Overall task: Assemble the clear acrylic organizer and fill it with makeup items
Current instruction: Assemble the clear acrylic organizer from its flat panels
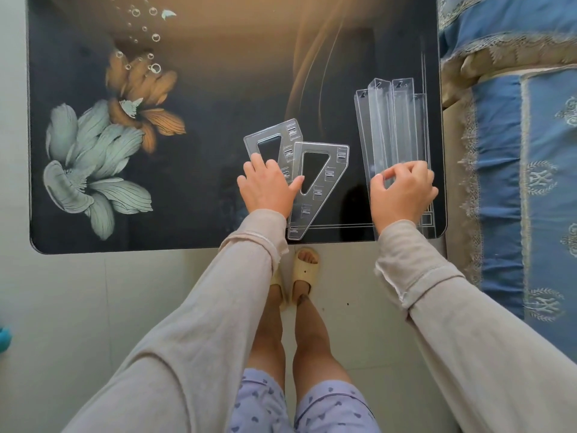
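View: head camera, looking straight down.
Bench: a dark, glossy top printed with large flowers and bubbles. Its near edge runs just above the person's feet.
Near side panel: a clear acrylic piece, roughly triangular, with a triangular cut-out and small slots along one edge. It lies flat at the bench's near edge, and its top corner overlaps the other panel.
Far side panel: the same shape, flat on the bench just left of and behind the first, partly under the left hand.
Long clear trays: several narrow acrylic channels lying side by side near the bench's right edge, running away from the person and well apart from the panels.
Left hand: released, with the fingers laid fairly straight on the far side panel and the thumb tip touching the near side panel beside its cut-out.
Right hand: fingers curled over the near ends of the trays. Thumb and forefinger seem to pinch one tray's end, though the clear plastic makes the contact hard to read.
Sleeves: beige, reaching to both wrists.
Slippers: pale yellow, on a light floor.
Blue cover: patterned fabric with lace trim, right of the bench.
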The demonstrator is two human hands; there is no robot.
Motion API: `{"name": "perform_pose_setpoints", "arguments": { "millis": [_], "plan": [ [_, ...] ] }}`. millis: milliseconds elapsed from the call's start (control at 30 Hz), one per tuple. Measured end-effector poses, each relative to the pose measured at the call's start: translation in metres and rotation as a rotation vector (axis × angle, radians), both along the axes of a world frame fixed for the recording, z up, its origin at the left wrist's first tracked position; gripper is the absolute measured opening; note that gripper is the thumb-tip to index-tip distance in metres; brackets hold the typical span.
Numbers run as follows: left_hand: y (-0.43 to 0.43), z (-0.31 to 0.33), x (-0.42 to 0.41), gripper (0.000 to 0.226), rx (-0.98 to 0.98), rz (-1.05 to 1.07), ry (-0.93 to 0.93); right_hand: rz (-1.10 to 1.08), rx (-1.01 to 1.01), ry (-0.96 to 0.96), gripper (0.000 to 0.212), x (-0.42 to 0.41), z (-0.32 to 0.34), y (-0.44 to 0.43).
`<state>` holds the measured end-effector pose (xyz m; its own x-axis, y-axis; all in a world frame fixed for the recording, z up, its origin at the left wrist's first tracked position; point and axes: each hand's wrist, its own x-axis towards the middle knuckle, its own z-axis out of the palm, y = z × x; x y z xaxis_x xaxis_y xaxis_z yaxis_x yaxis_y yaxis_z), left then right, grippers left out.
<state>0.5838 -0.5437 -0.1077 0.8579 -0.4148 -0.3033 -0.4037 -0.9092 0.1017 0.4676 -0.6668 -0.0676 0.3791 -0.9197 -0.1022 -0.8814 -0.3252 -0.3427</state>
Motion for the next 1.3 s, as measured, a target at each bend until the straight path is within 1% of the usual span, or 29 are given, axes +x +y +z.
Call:
{"name": "perform_pose_setpoints", "arguments": {
  "millis": [67, 133, 267, 300, 367, 433, 500, 567, 667, 700, 800, 833, 900, 967, 1067, 1200, 1300],
  "plan": [
    [0.003, 0.003, 0.001, 0.058, -0.015, 0.0, 0.021, -0.015, 0.009, -0.045, 0.016, -0.001, 0.005, 0.004],
    [0.007, 0.008, 0.002, 0.055, -0.081, 0.034, 0.075, -0.016, 0.028, -0.082, 0.015, -0.002, 0.01, 0.01],
    [0.028, 0.019, 0.007, 0.033, -0.395, 0.251, 0.25, 0.032, 0.124, -0.195, 0.015, -0.005, 0.023, 0.026],
    [0.036, 0.022, 0.009, 0.028, -0.44, 0.299, 0.274, 0.055, 0.155, -0.217, 0.015, -0.005, 0.027, 0.03],
    [0.056, 0.025, 0.012, 0.017, -0.447, 0.367, 0.276, 0.105, 0.195, -0.247, 0.014, -0.004, 0.032, 0.038],
    [0.076, 0.023, 0.019, 0.018, -0.437, 0.449, 0.312, 0.178, 0.22, -0.267, 0.013, -0.001, 0.036, 0.047],
    [0.094, 0.021, 0.028, 0.021, -0.512, 0.553, 0.44, 0.281, 0.27, -0.262, 0.01, 0.002, 0.035, 0.057],
    [0.109, 0.021, 0.036, 0.015, -0.587, 0.611, 0.532, 0.402, 0.354, -0.215, 0.011, 0.003, 0.032, 0.067],
    [0.124, 0.024, 0.048, 0.003, -0.611, 0.602, 0.552, 0.619, 0.419, -0.119, 0.009, 0.001, 0.024, 0.074],
    [0.126, 0.024, 0.052, 0.002, -0.614, 0.597, 0.548, 0.681, 0.415, -0.093, 0.015, 0.0, 0.021, 0.075],
    [0.128, 0.025, 0.065, 0.001, -0.609, 0.58, 0.532, 0.845, 0.324, -0.026, 0.045, -0.002, 0.014, 0.076],
    [0.127, 0.025, 0.069, 0.002, -0.603, 0.569, 0.531, 0.901, 0.274, -0.006, 0.05, -0.002, 0.011, 0.076],
    [0.125, 0.027, 0.075, 0.006, -0.575, 0.528, 0.523, 0.988, 0.179, 0.037, 0.052, 0.0, 0.007, 0.075],
    [0.124, 0.03, 0.078, 0.009, -0.544, 0.489, 0.511, 1.037, 0.114, 0.058, 0.053, 0.004, 0.003, 0.074],
    [0.122, 0.032, 0.079, 0.02, -0.501, 0.454, 0.492, 1.069, 0.083, 0.065, 0.055, 0.011, -0.001, 0.073],
    [0.12, 0.032, 0.078, 0.02, -0.458, 0.401, 0.464, 1.091, 0.069, 0.057, 0.055, 0.019, -0.003, 0.071],
    [0.119, 0.031, 0.079, 0.022, -0.404, 0.351, 0.395, 1.116, 0.076, 0.055, 0.054, 0.021, -0.004, 0.069]
  ]
}}
